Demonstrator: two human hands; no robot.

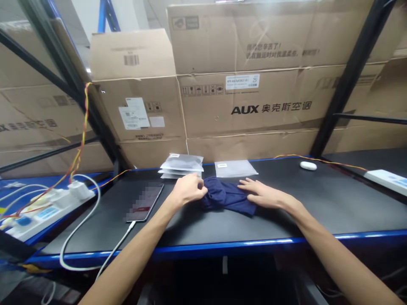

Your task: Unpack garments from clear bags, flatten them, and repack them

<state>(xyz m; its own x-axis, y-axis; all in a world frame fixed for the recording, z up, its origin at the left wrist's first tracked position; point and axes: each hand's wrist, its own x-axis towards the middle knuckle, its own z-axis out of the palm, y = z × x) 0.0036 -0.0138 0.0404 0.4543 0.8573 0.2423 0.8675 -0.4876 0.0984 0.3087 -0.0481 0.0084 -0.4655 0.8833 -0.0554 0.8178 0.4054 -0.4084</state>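
Observation:
A dark navy cloth (227, 195), bunched at its left and flatter at its right, lies on the black tabletop. My left hand (190, 189) is closed at the cloth's left end, with the fingers pinching its edge. Fingers spread, my right hand (263, 193) rests flat on the right end of the cloth. Behind my left hand is a stack of clear plastic packets (182, 164). Another flat translucent packet (235, 168) lies just behind the cloth.
A phone (146, 203) with a white cable lies at the left. Power strips (47, 209) sit at both sides. A white case (308, 166) is at the back right. Cardboard boxes (254, 123) and black shelf posts (352, 80) stand behind. The table's blue edge (241, 245) runs in front.

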